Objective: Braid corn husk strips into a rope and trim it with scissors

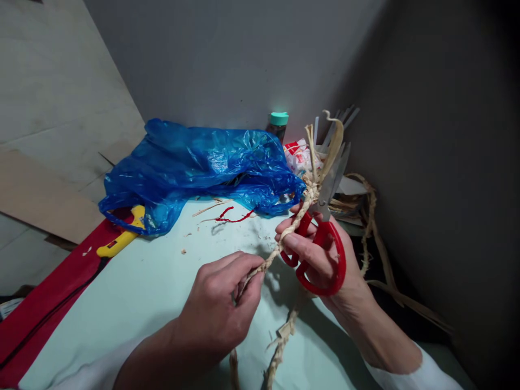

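Note:
A pale braided fibre cord (293, 227) runs between my two hands, with a knot and loose strips at its upper end. My left hand (225, 298) pinches the lower part of the cord between thumb and fingers. My right hand (320, 254) holds the cord between thumb and fingers higher up, and red-handled scissors (340, 260) hang on the same hand, blades pointing up beside the knot. More braided cord (280, 346) hangs below my hands, over the pale green tabletop (162, 287).
A crumpled blue plastic bag (195, 157) lies at the back. A yellow-handled tool (117, 242) rests at the left near a red surface (52, 292). Behind are a green-lidded jar (278, 123) and a red-and-white packet (298, 154). Fibre strips (371, 216) lie right; red string (235, 219) lies mid-table.

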The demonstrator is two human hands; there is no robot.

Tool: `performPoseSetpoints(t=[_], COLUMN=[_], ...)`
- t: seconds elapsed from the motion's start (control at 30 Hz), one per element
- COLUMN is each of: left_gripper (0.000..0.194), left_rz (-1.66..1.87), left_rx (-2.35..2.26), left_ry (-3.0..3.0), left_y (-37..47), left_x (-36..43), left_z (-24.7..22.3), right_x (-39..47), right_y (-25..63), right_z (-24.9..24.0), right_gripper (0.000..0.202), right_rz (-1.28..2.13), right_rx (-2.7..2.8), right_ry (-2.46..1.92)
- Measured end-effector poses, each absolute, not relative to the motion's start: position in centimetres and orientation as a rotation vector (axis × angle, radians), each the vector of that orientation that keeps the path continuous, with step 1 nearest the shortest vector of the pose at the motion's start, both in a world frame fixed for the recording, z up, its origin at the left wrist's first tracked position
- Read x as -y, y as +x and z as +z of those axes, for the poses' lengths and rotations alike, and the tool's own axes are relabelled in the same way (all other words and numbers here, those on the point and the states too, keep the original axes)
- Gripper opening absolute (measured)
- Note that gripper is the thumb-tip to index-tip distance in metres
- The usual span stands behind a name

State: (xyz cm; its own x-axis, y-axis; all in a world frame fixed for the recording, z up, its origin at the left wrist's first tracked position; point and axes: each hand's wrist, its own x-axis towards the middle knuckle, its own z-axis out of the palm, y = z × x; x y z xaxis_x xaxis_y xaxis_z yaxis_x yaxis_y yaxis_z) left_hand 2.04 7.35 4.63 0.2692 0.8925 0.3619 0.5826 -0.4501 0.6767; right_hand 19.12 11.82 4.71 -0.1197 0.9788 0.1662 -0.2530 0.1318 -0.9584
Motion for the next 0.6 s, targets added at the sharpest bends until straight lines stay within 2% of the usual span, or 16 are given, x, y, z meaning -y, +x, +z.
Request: performPoseSetpoints(t=[0.4, 0.6], left_gripper=[0.010, 0.009], left_rz=[1.118, 1.082], left_rx=[-1.393, -1.306], left_ry=[2.012, 1.430], left_y=[2.1, 2.1], left_x=[-7.8, -7.9], left_z=[4.9, 5.9], right_x=[-12.4, -12.4], right_y=[19.8, 19.7], right_z=[4.2, 4.6], right_gripper=[0.039, 0.037], right_rz=[1.215, 1.097], right_rx=[1.188, 1.250], right_ry=[-0.962, -0.972])
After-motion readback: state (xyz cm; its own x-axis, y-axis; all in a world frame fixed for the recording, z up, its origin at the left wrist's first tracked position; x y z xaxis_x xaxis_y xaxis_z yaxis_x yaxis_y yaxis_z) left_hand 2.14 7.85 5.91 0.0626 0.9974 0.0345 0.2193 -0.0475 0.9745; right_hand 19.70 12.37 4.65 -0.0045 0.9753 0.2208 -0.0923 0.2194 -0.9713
